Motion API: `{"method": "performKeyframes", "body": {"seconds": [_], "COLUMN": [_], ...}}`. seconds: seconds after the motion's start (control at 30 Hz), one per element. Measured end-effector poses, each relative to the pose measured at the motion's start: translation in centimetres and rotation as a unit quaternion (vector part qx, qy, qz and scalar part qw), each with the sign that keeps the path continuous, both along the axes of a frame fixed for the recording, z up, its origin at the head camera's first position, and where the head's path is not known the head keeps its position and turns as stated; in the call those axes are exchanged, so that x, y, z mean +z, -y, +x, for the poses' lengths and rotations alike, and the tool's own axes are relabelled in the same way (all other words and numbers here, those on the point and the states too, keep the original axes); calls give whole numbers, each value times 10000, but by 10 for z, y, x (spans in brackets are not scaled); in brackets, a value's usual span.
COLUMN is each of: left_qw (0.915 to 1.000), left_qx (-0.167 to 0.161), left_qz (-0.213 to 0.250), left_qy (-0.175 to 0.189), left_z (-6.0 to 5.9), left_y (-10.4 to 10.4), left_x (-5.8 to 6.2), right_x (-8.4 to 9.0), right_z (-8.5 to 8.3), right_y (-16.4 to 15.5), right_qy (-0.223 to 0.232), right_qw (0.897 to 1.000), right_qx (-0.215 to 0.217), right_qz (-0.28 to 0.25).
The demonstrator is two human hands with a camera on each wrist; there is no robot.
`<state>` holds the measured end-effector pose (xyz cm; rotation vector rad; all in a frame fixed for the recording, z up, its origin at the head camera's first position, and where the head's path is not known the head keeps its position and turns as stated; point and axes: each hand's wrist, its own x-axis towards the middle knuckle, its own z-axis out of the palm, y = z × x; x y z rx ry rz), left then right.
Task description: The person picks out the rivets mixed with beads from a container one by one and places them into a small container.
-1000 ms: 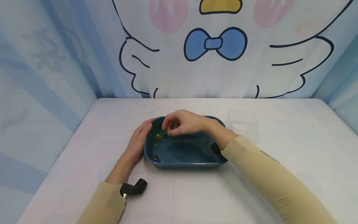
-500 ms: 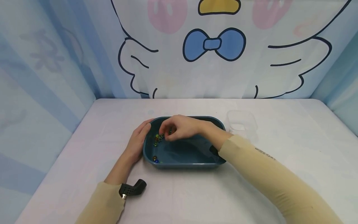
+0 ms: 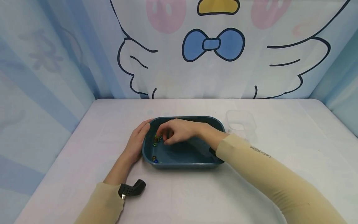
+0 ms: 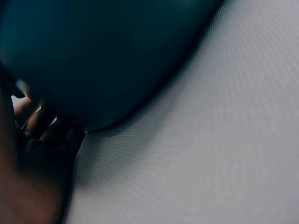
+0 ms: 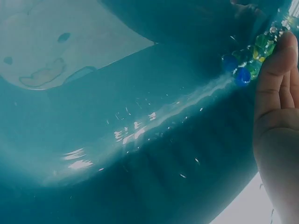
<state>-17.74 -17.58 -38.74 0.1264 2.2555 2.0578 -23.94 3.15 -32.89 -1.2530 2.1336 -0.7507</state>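
Note:
A dark blue-green oblong tray [image 3: 183, 165] stands on the table. My left hand [image 3: 135, 141] rests against its left outer side, thumb along the rim. In the left wrist view, fingers [image 4: 39, 119] lie extended along the tray's wall. Over the tray's inside, my right hand [image 3: 176, 131] reaches down with bent fingers, thumb and forefinger apart. By its fingertips is a cluster of glass marbles [image 3: 156, 141], green, yellow and amber, partly covered by the hand. The right wrist view shows a blue marble [image 5: 242, 76] next to the thumb. Whether the fingers touch any marble is unclear.
Near the tray's front left corner lie an amber marble [image 3: 154, 158] and a blue marble [image 3: 156, 161]. A clear plastic box [image 3: 241, 119] stands right of the tray. Cartoon-printed cloth [image 3: 212, 74] hangs behind the table. A black wrist camera [image 3: 132, 188] sits on the left wrist.
My right hand has moved left and nearer to me inside the tray, covering more of the marble cluster. My left hand stays at the tray's side.

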Motion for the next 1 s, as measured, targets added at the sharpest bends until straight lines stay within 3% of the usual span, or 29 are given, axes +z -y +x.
{"method": "performKeyframes", "body": {"seconds": [0.53, 1.0], "left_qw": [10000, 9999], "left_qx": [-45, -27], "left_qz": [-48, -25], "left_qy": [-66, -100], "left_z": [0, 1], "left_y": [1, -1], "left_x": [-1, -1], "right_x": [-4, -4], "right_z": [2, 3], "right_y": [6, 5], "right_qy": [-130, -249], "right_qw": [9977, 9972], "right_qx": [-15, 30], "right_qz": [666, 699]}}
